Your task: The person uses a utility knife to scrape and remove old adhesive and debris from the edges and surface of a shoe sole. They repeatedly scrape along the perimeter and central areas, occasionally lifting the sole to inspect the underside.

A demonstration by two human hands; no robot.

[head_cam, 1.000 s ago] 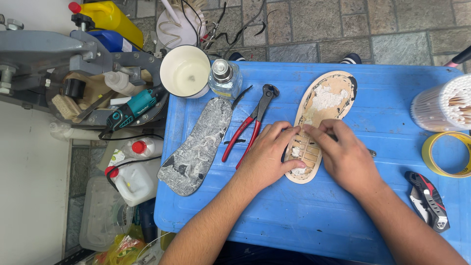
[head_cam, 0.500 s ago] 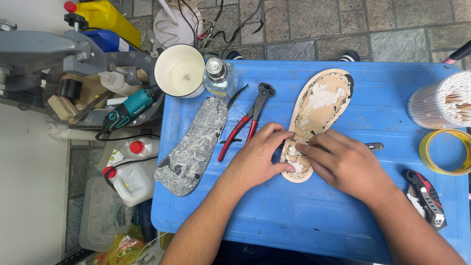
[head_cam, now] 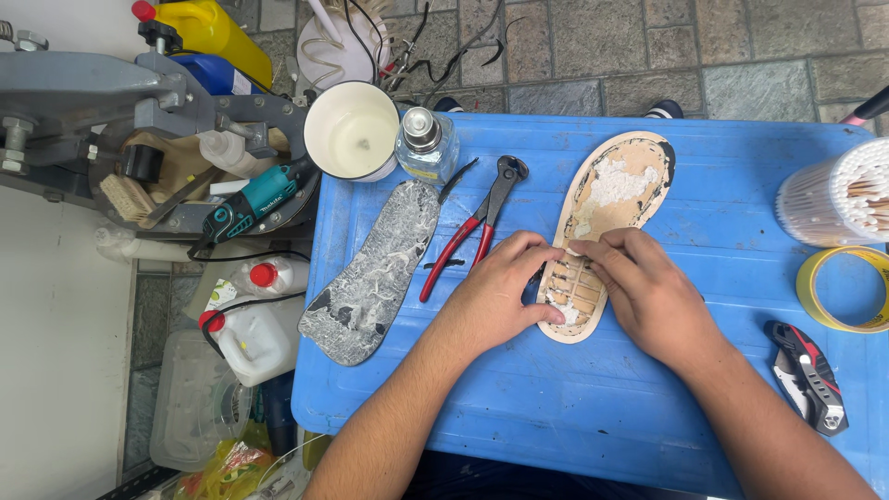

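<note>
A tan shoe sole (head_cam: 616, 194) with white glue residue and a gridded heel lies on the blue table (head_cam: 593, 417). My left hand (head_cam: 500, 292) presses on the sole's heel edge, thumb against the lower rim. My right hand (head_cam: 648, 292) rests on the heel from the right, fingertips pinching at the grid near the sole's middle. A grey, glue-streaked sole (head_cam: 375, 264) lies to the left. Red-handled pincers (head_cam: 477, 222) lie between the two soles, just above my left hand.
A white cup (head_cam: 352, 130) and a small clear bottle (head_cam: 426, 143) stand at the table's far left corner. At the right are a tub of cotton swabs (head_cam: 843, 194), a yellow tape roll (head_cam: 843, 292) and a folding knife (head_cam: 806, 375). Jugs and tools crowd the floor at left.
Both hands have shifted slightly on the sole's heel; my right fingertips now pinch higher, near the sole's middle. The sole itself has barely moved.
</note>
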